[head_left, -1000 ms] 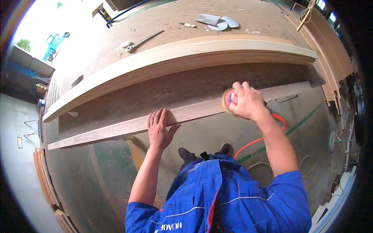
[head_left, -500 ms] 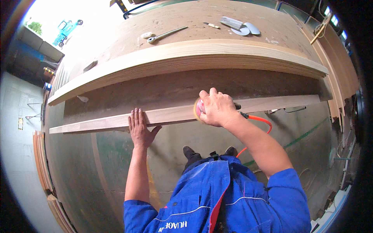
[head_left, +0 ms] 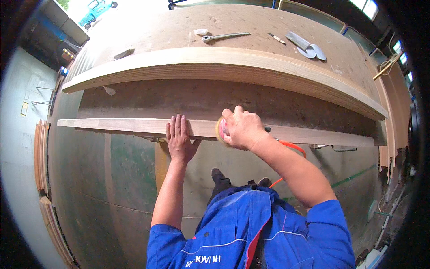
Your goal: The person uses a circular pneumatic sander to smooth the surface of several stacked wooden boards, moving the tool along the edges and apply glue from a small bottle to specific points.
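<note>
A long, pale wooden board (head_left: 322,135) runs left to right along the near side of the work table. My left hand (head_left: 180,139) lies on it with straight fingers across its top face and the thumb out at the near edge. To its right, my right hand (head_left: 242,127) is wrapped over a small round sander (head_left: 221,129) with a pink and yellow disc, which rests on the board. An orange hose (head_left: 293,147) leads from the sander down toward the floor. The sander's body is mostly hidden under my palm.
Beyond the board lies a stack of thicker planks (head_left: 224,58). On the brown tabletop (head_left: 174,27) behind it are a wrench (head_left: 226,36), a knife-like tool (head_left: 277,38), a metal piece with grey discs (head_left: 307,47) and a dark block (head_left: 124,54). More boards (head_left: 41,157) stand at left.
My right hand and the sander have shifted left along the board, closer to my left hand. The whole view has turned, so the board and tools appear tilted differently.
</note>
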### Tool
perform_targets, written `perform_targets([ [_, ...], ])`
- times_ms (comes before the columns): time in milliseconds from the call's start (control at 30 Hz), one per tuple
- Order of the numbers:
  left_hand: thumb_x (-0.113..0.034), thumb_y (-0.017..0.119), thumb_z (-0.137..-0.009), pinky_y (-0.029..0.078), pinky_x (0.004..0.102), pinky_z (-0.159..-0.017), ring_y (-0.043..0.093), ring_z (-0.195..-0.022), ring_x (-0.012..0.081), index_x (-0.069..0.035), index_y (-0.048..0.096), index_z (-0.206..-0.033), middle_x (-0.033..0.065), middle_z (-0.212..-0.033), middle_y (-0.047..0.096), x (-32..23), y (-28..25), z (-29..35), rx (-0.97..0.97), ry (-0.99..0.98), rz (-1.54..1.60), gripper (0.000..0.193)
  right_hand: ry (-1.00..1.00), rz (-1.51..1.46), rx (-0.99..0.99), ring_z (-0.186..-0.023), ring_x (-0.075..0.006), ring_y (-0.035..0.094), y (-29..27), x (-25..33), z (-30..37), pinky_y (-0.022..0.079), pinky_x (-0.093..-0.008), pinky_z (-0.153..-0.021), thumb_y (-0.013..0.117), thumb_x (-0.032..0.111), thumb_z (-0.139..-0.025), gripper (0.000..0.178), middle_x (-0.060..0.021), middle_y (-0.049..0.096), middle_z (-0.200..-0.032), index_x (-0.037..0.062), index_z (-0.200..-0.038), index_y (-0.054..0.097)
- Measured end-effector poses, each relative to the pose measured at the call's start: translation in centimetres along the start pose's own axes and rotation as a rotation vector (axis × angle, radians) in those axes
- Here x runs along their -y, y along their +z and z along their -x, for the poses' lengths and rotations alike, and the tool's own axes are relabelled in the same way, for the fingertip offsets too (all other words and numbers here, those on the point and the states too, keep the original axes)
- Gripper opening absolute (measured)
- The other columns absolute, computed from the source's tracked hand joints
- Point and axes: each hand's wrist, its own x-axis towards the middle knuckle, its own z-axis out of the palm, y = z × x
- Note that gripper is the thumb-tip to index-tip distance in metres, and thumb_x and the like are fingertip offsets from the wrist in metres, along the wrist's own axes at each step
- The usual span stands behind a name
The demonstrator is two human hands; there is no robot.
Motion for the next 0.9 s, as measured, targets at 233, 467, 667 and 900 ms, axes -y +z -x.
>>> perform_targets([
  [233,-0.045,0.089,-0.078,0.013,0.0530,-0.137,0.027,-0.165,0.0342,-0.001,0.035,-0.166,0.0176,-0.173,0.038,-0.3,-0.5,-0.1,0.035,-0.017,0.041,0.112,-0.012,-0.079,0.009,-0.108,-0.0412,0.076,0.7,3.6,-2.7,0.064,-0.0506,-0.090,0.082,0.043,-0.088,0.064,-0.0253,0.064,-0.122,0.0091,-0.137,0.056],
  [467,-0.044,0.088,-0.078,0.013,0.0522,-0.138,0.027,-0.165,0.0341,-0.002,0.035,-0.166,0.0176,-0.174,0.037,-0.1,-0.1,0.1,0.031,-0.040,0.045,0.111,-0.055,-0.075,-0.014,-0.105,-0.0408,0.077,0.1,5.4,-3.7,0.065,-0.0491,-0.091,0.073,0.037,-0.098,0.045,-0.0258,0.066,-0.121,0.0059,-0.127,0.059],
  [667,-0.044,0.088,-0.077,0.014,0.0519,-0.138,0.028,-0.165,0.0340,-0.002,0.036,-0.166,0.0176,-0.173,0.038,-0.2,-0.2,0.0,0.039,-0.044,0.029,0.111,-0.019,-0.068,-0.003,-0.110,-0.0408,0.076,-0.2,4.8,-3.1,0.064,-0.0493,-0.093,0.076,0.036,-0.095,0.050,-0.0257,0.065,-0.124,0.0058,-0.131,0.059],
  [900,-0.047,0.089,-0.077,0.016,0.0515,-0.137,0.030,-0.164,0.0339,-0.003,0.037,-0.166,0.0174,-0.171,0.041,-0.2,0.1,0.1,-0.012,-0.020,0.025,0.112,0.014,-0.055,0.008,-0.111,-0.0412,0.076,-0.4,3.5,-2.3,0.064,-0.0494,-0.093,0.076,0.038,-0.095,0.052,-0.0252,0.064,-0.125,0.0063,-0.132,0.058],
])
